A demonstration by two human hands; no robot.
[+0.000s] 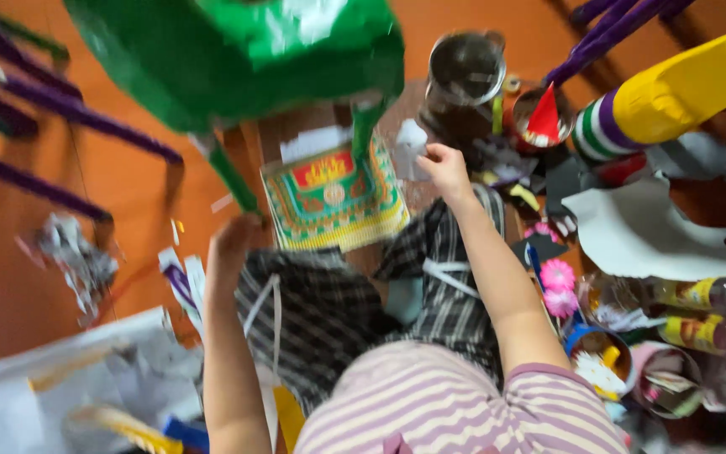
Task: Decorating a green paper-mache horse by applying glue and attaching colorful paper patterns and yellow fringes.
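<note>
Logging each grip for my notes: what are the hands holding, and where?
The left hand grips a green leg of the green papered figure at its lower end. The right hand pinches a small pale paper scrap by its edge.

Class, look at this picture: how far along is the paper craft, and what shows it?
Done: the big green paper figure already looks covered and stands on thin green legs. In hand: the right hand pinches a small grey paper scrap; the left hand is at one green leg. Left: loose paper sheets and pink flowers lie unused nearby.
</note>
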